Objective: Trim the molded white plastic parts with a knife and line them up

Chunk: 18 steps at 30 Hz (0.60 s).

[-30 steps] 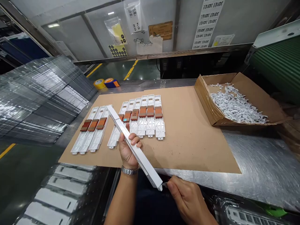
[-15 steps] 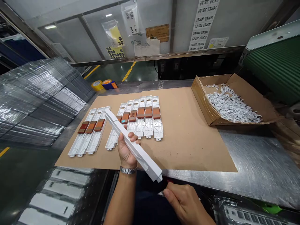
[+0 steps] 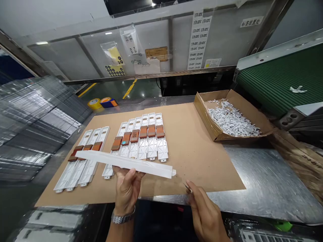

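My left hand [image 3: 126, 190] holds a long white plastic strip [image 3: 126, 163] nearly level, its underside resting on my fingers above the front of the cardboard sheet. My right hand [image 3: 204, 211] pinches a small pointed metal tool [image 3: 187, 188], whose tip is a little below and right of the strip's end, not touching it. Beyond the strip, white plastic parts [image 3: 151, 149] with brown pads lie side by side on the cardboard sheet [image 3: 202, 161]. The strip hides part of the leftmost parts.
A cardboard box [image 3: 204, 117] of white plastic scraps [image 3: 232, 122] sits at the sheet's far right corner, beside a green conveyor belt [image 3: 277, 79]. Tape rolls [image 3: 94, 103] stand behind the sheet. Stacked clear trays [image 3: 32, 124] lie left; a steel tabletop [image 3: 267, 181] extends right.
The white strip has swung from a steep diagonal to nearly level. My right hand has risen toward its end, showing the tool. The whole view has shifted, with the sheet lower in the picture.
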Each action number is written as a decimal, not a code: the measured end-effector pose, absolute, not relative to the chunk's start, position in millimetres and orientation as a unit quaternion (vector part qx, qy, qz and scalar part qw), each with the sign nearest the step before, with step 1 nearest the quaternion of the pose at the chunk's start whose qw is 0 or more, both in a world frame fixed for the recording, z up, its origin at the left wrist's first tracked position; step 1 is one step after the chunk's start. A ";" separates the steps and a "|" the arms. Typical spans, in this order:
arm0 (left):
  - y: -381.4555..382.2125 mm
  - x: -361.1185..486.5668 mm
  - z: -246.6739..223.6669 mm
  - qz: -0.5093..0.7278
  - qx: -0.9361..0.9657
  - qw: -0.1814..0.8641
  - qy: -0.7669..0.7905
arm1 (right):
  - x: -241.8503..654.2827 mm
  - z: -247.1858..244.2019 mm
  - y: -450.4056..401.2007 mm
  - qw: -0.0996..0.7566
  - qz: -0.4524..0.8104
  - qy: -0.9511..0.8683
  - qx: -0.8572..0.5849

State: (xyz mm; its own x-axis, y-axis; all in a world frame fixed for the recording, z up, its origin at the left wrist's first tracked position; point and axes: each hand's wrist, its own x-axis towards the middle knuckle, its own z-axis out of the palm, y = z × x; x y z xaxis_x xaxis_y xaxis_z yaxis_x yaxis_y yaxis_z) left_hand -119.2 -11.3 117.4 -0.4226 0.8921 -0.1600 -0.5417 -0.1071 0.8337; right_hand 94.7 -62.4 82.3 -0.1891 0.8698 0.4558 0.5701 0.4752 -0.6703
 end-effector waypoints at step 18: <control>-23.8 -111.8 132.2 0.700 0.180 0.461 0.514 | 74.1 85.7 -55.2 0.376 0.017 -0.763 -0.526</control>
State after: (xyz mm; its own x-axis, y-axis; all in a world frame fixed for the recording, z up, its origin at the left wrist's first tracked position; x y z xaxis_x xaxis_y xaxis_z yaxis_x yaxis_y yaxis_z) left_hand -111.8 -23.8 132.2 -0.5097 0.8309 -0.2233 -0.4613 -0.0448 0.8861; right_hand 74.1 -55.2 85.7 -0.1635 0.8153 0.5555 0.7898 0.4456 -0.4215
